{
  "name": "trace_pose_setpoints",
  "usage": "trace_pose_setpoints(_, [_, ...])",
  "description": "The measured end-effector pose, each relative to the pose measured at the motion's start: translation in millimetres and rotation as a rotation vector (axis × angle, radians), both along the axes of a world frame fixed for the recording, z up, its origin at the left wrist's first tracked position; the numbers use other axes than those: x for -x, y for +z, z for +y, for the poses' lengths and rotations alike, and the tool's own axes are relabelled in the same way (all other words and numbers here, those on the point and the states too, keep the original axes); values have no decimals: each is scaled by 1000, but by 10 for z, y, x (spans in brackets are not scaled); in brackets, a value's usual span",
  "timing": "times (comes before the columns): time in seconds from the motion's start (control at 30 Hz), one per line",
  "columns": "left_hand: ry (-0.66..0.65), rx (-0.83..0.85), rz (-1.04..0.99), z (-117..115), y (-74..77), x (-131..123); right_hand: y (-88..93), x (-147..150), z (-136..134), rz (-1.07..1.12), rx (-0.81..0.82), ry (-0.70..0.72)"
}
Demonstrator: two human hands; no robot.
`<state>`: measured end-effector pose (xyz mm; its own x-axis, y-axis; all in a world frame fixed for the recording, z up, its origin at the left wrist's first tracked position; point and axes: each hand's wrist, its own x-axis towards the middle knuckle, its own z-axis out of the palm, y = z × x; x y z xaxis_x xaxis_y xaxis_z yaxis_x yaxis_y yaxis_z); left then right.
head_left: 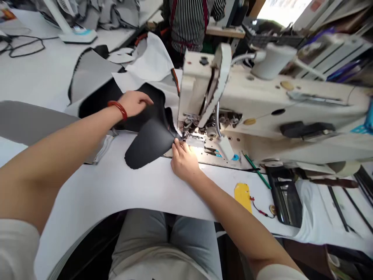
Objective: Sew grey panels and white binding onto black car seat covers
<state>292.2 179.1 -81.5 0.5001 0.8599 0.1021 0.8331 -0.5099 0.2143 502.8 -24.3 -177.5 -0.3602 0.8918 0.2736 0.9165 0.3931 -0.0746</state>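
Note:
A cream sewing machine [262, 105] stands on the white table [110, 186]. A dark grey fabric piece [148, 144] lies under its needle area [186, 134], with grey and white fabric [151, 66] trailing off behind it. My left hand [134, 102], with a red bracelet on the wrist, lies flat on the dark fabric to the left of the machine head, fingers stretched out. My right hand [183, 157] rests on the table just in front of the needle, its fingertips pinched on the edge of the dark fabric.
A yellow tag [243, 196] with a red cord and a green pencil [258, 171] lie right of my right hand. A black tray [284, 198] sits further right. A person in a striped top [189, 23] stands behind the machine. A cable [23, 44] lies far left.

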Motion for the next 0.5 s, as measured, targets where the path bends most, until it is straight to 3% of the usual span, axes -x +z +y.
trace_pose_setpoints(0.1, [467,128,70,277,-163,950,2,-26,-5,-8,-36,-15])
trace_pose_setpoints(0.17, [640,179,21,228,-399,1456,69,-21,52,-43,-62,-21])
trace_pose_setpoints(0.23, [681,190,-7,45,-598,1749,233,74,185,-64,-58,-45])
trace_pose_setpoints(0.3, [708,175,-18,-209,-688,1867,473,327,397,-32,-79,-90])
trace_pose_setpoints(0.4, [731,161,-2,-659,-674,1967,825,977,796,21,-192,-120])
trace_pose_setpoints(0.5, [690,164,45,-1171,-672,2300,1013,1611,1108,-61,-68,-241])
